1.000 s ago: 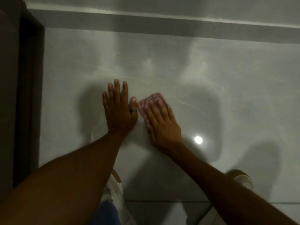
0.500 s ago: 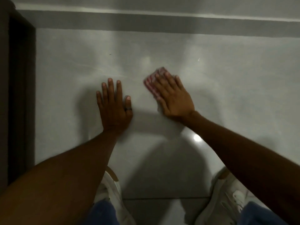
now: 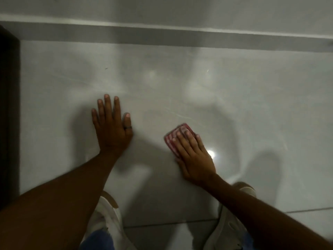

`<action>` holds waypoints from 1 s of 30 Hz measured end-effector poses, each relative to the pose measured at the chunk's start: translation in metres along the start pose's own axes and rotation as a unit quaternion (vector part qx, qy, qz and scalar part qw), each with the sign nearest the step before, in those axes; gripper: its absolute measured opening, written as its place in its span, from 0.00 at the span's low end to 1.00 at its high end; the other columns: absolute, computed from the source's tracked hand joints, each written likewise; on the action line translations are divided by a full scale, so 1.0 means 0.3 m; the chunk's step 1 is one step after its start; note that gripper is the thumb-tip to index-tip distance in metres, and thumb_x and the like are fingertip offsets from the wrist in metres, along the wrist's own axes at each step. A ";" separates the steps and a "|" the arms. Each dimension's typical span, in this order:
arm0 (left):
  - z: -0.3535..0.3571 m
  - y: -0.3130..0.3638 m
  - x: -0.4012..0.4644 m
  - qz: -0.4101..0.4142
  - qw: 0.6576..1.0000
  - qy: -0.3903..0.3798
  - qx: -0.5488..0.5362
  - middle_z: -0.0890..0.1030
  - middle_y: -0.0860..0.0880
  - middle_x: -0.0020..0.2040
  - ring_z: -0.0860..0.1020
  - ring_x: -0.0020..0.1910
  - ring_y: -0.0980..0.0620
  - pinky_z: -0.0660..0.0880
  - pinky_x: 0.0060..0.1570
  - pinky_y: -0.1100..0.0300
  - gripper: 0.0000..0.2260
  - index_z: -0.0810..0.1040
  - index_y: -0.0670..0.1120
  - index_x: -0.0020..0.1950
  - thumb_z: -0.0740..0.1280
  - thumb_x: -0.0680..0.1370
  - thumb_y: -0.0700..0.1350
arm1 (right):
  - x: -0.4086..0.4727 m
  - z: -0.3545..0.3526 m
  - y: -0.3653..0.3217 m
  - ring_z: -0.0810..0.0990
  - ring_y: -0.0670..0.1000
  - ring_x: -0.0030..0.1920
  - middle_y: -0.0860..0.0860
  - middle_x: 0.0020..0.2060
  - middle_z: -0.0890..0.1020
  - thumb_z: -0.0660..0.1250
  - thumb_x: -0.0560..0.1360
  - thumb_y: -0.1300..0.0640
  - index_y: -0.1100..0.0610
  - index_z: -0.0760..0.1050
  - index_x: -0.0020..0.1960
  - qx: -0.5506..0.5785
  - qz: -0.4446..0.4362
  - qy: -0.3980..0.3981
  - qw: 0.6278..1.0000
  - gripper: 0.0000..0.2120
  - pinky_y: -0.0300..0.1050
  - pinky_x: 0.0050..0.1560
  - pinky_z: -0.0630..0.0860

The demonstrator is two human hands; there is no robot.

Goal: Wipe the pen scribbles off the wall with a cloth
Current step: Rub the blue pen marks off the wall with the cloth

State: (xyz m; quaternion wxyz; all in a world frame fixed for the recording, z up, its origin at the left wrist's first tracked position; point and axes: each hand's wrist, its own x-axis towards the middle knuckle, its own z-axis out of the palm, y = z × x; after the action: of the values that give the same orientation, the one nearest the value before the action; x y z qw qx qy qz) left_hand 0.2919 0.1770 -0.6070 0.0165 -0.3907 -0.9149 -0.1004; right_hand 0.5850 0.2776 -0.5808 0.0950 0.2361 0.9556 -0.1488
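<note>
The cloth, a small folded pad with red and white stripes, lies flat on the glossy tiled surface under the fingers of the right hand. Half a second ago it sat higher and closer to the left hand; now it has come down and out to the right, so a stroke has just swept across that patch. That points to active rubbing back and forth, with the task well under way. No pen scribbles can be made out around the cloth; only faint pale streaks cross the tile just above it, and whether they are marks or marbling cannot be told in this dim light.

The right hand is spread flat, pressing the cloth down rather than pinching it. The left hand is open, fingers together, palm braced on the tile well apart from the cloth, with a dark ring on the thumb.

The tile looks hard, smooth and reflective, with a bright light spot just beside the right hand. Pale shoes show below.
</note>
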 end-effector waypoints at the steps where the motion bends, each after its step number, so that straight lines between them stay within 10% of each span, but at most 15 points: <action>1: 0.002 0.001 0.000 0.001 1.000 0.002 -0.002 0.61 0.40 0.87 0.59 0.87 0.37 0.55 0.85 0.36 0.28 0.60 0.46 0.87 0.54 0.89 0.56 | 0.029 -0.007 0.014 0.53 0.59 0.87 0.55 0.86 0.61 0.51 0.86 0.43 0.52 0.56 0.86 -0.009 -0.041 0.004 0.999 0.30 0.65 0.85 0.57; 4: 0.010 -0.003 0.001 0.000 1.000 0.003 0.004 0.61 0.40 0.87 0.59 0.87 0.37 0.55 0.85 0.37 0.28 0.61 0.46 0.87 0.54 0.89 0.56 | 0.155 -0.057 0.047 0.56 0.60 0.86 0.55 0.85 0.63 0.56 0.86 0.47 0.54 0.60 0.85 -0.007 -0.068 0.043 0.997 0.29 0.63 0.86 0.56; 12: 0.009 -0.007 0.002 0.007 0.999 -0.009 0.034 0.62 0.40 0.87 0.60 0.87 0.37 0.54 0.85 0.39 0.28 0.61 0.46 0.87 0.52 0.89 0.56 | 0.528 -0.192 0.028 0.44 0.60 0.88 0.56 0.88 0.49 0.56 0.82 0.59 0.58 0.47 0.87 0.092 0.187 0.051 0.977 0.35 0.59 0.88 0.42; 17: -0.119 -0.016 0.067 -0.023 0.976 -0.213 -0.032 0.54 0.38 0.89 0.53 0.88 0.36 0.49 0.86 0.42 0.30 0.57 0.44 0.88 0.59 0.88 0.53 | 0.389 -0.248 -0.133 0.37 0.61 0.87 0.57 0.87 0.40 0.54 0.85 0.63 0.59 0.39 0.86 0.087 0.213 -0.097 0.969 0.35 0.56 0.87 0.40; 19: -0.254 -0.021 0.123 -0.075 0.927 -0.346 -0.124 0.55 0.38 0.88 0.54 0.88 0.38 0.53 0.85 0.48 0.31 0.57 0.42 0.88 0.62 0.88 0.50 | 0.315 -0.337 -0.202 0.46 0.63 0.87 0.60 0.87 0.51 0.60 0.84 0.62 0.61 0.50 0.85 0.190 0.244 -0.186 0.932 0.33 0.57 0.87 0.50; 21: -0.458 0.017 0.148 -0.246 0.820 -0.445 -0.264 0.60 0.42 0.88 0.62 0.85 0.41 0.60 0.83 0.49 0.31 0.57 0.44 0.88 0.61 0.88 0.55 | 0.275 -0.522 -0.306 0.71 0.64 0.78 0.63 0.76 0.74 0.63 0.85 0.57 0.63 0.69 0.77 0.412 0.339 -0.187 0.825 0.22 0.58 0.81 0.68; 25: -0.966 0.083 0.100 -0.529 0.514 -0.412 -0.534 0.80 0.42 0.70 0.80 0.66 0.38 0.81 0.58 0.39 0.31 0.71 0.47 0.81 0.58 0.86 0.67 | 0.272 -0.947 -0.576 0.83 0.61 0.57 0.62 0.56 0.84 0.55 0.86 0.60 0.66 0.77 0.66 0.809 0.448 -0.043 0.379 0.17 0.60 0.66 0.78; 28: -1.333 0.061 0.071 -0.580 0.366 -0.308 -0.659 0.86 0.40 0.64 0.86 0.58 0.38 0.87 0.45 0.39 0.24 0.83 0.44 0.68 0.70 0.81 0.61 | 0.316 -1.210 -0.772 0.81 0.61 0.53 0.60 0.51 0.83 0.48 0.79 0.69 0.60 0.74 0.67 0.860 0.395 -0.036 0.321 0.23 0.63 0.64 0.76; 30: -1.536 0.008 0.070 -0.559 0.388 -0.250 -0.689 0.87 0.41 0.64 0.88 0.60 0.39 0.87 0.53 0.39 0.15 0.85 0.47 0.66 0.73 0.81 0.50 | 0.366 -1.365 -0.890 0.82 0.61 0.54 0.60 0.52 0.83 0.51 0.80 0.66 0.60 0.74 0.68 0.886 0.347 -0.066 0.301 0.21 0.63 0.63 0.78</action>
State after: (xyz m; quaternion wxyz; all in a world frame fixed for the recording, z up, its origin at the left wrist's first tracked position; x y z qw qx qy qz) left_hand 0.2569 0.1030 -0.1529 -0.5474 0.3233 -0.5084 -0.5808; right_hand 0.3159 0.2335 -0.1606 -0.0660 0.4770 0.0675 -0.8738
